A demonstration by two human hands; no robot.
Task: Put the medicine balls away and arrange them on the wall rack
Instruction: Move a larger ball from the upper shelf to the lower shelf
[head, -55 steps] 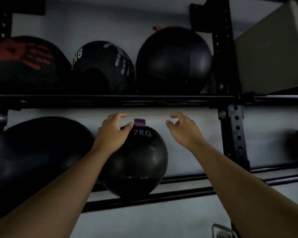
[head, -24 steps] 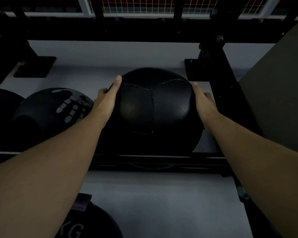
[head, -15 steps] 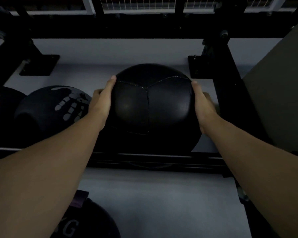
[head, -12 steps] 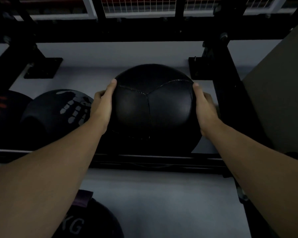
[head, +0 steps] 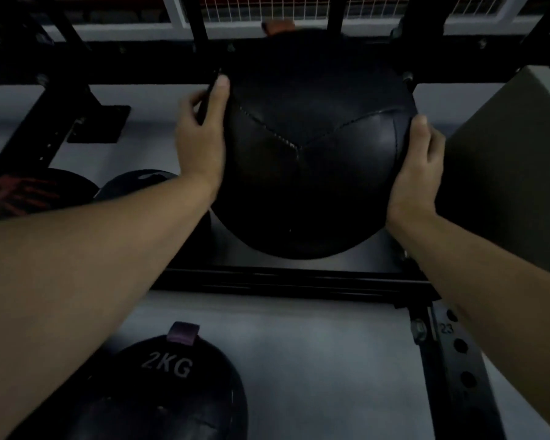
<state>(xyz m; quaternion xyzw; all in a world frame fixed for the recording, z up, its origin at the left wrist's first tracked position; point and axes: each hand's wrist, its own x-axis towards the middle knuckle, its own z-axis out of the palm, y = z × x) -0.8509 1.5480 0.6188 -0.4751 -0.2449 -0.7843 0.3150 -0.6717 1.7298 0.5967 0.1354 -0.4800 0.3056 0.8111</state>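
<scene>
Ball now lifted off the upper shelf rails point(head: 299, 282) | we clamp the stitched medicine ball point(head: 311, 160) between left hand point(head: 200, 144) at nine o'clock, right hand point(head: 421, 166) at three, palms pressing to balance its weight | 2KG ball point(head: 172, 392) rests at seven o'clock.

"2KG" is printed on the lower medicine ball point(head: 159, 395); "23" marks the rack upright point(head: 451, 354).

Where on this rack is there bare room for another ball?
Lower tier: open between the black 2KG ball with the purple tab and the perforated black upright. Upper tier is crowded: the big stitched black leather ball, in the grip of left hand and right hand, fills it.
</scene>
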